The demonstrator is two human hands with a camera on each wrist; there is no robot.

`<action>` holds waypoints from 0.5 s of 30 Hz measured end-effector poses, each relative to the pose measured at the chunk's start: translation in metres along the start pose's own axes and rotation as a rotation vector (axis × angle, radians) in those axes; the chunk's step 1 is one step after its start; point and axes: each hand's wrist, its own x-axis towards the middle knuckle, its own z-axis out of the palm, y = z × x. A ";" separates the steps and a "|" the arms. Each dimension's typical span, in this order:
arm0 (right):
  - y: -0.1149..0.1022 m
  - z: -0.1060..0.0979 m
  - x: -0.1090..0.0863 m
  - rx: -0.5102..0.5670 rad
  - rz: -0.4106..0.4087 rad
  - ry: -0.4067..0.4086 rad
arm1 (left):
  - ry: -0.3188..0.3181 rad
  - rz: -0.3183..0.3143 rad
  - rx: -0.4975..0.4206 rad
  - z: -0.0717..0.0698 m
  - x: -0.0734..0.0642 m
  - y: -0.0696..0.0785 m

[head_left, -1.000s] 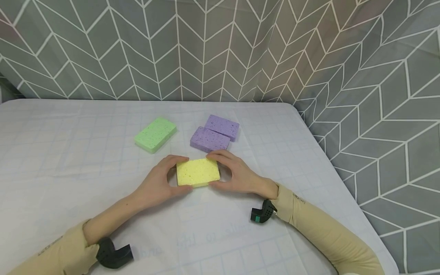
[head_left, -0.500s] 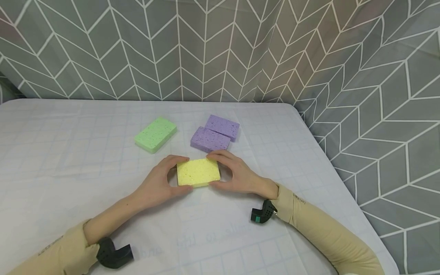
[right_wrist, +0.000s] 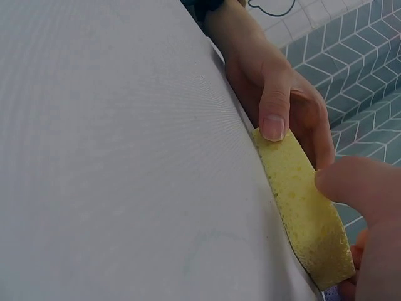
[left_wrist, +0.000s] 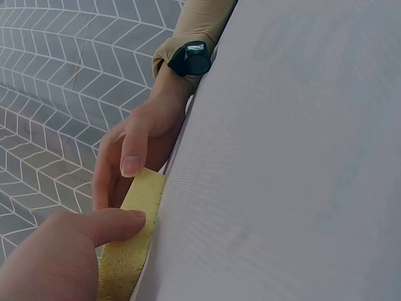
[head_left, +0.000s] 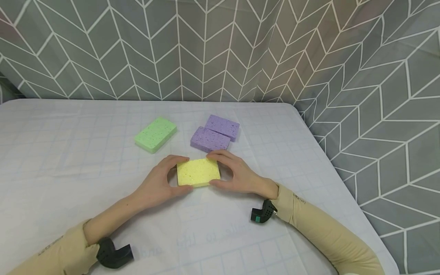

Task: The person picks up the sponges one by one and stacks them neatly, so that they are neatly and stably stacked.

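A yellow sponge (head_left: 198,172) lies flat on the white-covered table, held between both hands. My left hand (head_left: 160,181) grips its left end, thumb on the near edge and fingers on the far edge. At the right end my right hand (head_left: 238,175) pinches it the same way. The left wrist view shows the left thumb pressed on the long side of the sponge (left_wrist: 135,251), with the right hand (left_wrist: 141,138) beyond. In the right wrist view the sponge (right_wrist: 301,207) touches the tabletop, and the left hand (right_wrist: 276,88) holds its far end.
Two purple sponges (head_left: 210,139) lie touching each other just behind the yellow one. A green sponge (head_left: 156,135) sits farther left. Patterned grey curtains (head_left: 192,49) hang behind and to the right of the table (head_left: 86,160). Each wrist carries a black camera (head_left: 114,254).
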 end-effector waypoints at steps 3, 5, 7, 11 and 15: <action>0.000 0.000 0.000 0.011 0.000 0.006 | 0.000 0.000 -0.003 0.000 0.000 0.000; 0.000 0.000 0.000 0.014 0.007 0.008 | -0.003 -0.003 -0.003 0.000 0.000 0.001; -0.001 0.000 0.000 0.015 0.015 0.010 | -0.004 -0.006 -0.001 0.000 0.000 0.001; -0.002 -0.001 0.000 0.013 0.023 0.015 | -0.006 -0.012 0.000 0.000 0.000 0.001; -0.002 -0.001 0.001 0.021 0.010 0.027 | -0.005 -0.009 0.002 0.000 0.000 0.001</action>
